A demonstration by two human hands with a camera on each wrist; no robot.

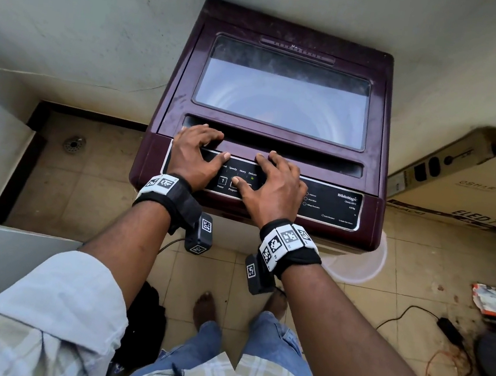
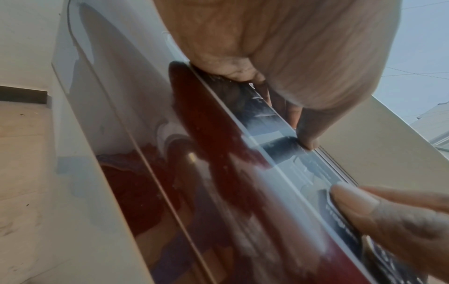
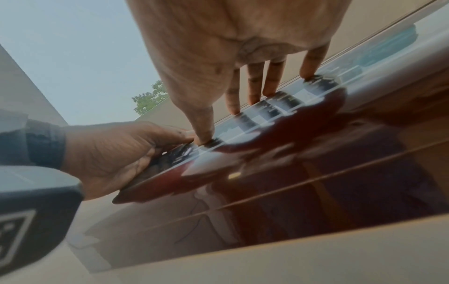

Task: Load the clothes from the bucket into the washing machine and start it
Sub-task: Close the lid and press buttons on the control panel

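Observation:
A maroon top-load washing machine (image 1: pixel 162 156) stands against the wall with its glass lid (image 1: pixel 285 97) down. My left hand (image 1: pixel 195 155) rests at the left of the control panel (image 1: pixel 327 203), its fingers bent into the lid's handle recess and its thumb on the panel. My right hand (image 1: pixel 272 188) lies spread beside it, with the thumb pressing the Program button and the fingers resting on the lid's front edge. A small green light glows under "Delicate". A pale translucent bucket (image 1: pixel 359 267) shows on the floor behind the machine's right corner. No clothes are visible through the lid.
A large cardboard TV box (image 1: pixel 465 173) leans at the right. Cables and an adapter (image 1: pixel 449 331) lie on the tiled floor beside a printed packet (image 1: pixel 490 300). A floor drain (image 1: pixel 72 144) sits at the left, and a black cloth (image 1: pixel 145 323) by my left leg.

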